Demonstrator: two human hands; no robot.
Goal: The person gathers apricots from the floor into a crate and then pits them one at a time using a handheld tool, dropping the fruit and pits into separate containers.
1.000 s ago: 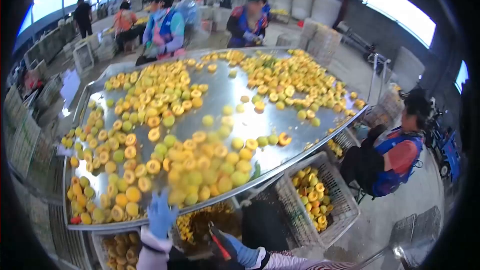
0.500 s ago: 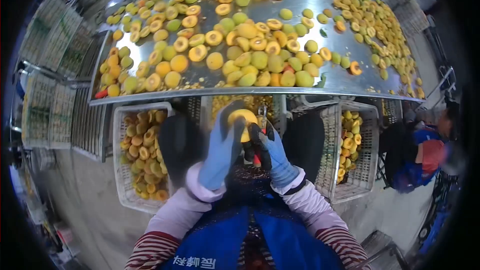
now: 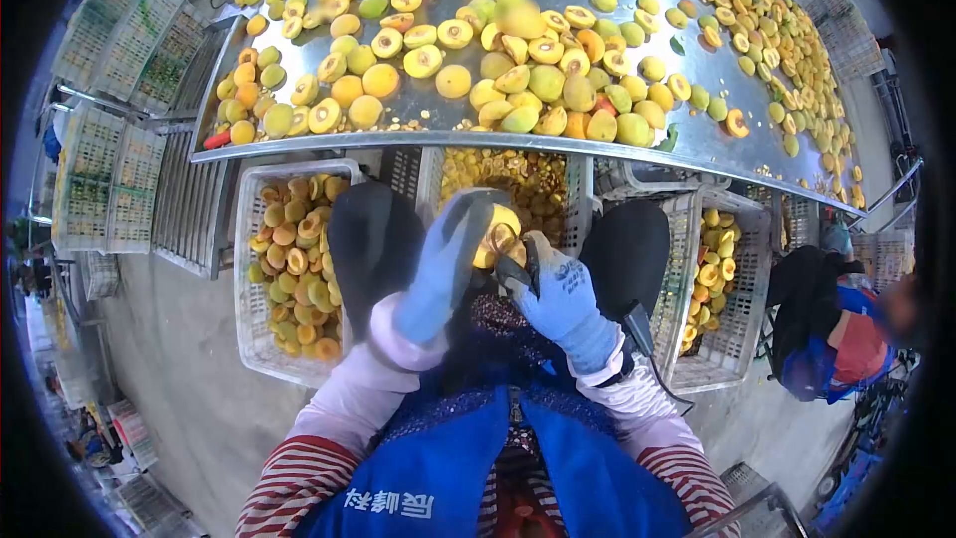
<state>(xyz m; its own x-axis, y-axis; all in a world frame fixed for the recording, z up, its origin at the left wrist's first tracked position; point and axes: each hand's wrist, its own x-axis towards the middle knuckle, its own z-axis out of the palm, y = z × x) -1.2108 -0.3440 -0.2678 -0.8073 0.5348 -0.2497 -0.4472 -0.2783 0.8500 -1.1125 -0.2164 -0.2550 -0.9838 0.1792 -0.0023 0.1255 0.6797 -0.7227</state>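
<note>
A yellow peach is held over the crate between my knees, its cut face partly showing. My left hand, in a blue glove with dark fingers, wraps round it from the left. My right hand, gloved the same way, is closed at the fruit's lower right side, with its dark fingertips pressed on it. These fingers hide part of the peach. Below the hands, the crate contains yellow pieces and brown bits.
A metal table ahead carries many whole and halved peaches. Crates of peach halves stand left and right of my legs. A black device with a cord lies by my right knee. Another person sits at far right.
The view has shifted, so the table edge sits higher. The red-handled metal tool seen by my right hand no longer shows. My right hand has turned, its back now facing up.
</note>
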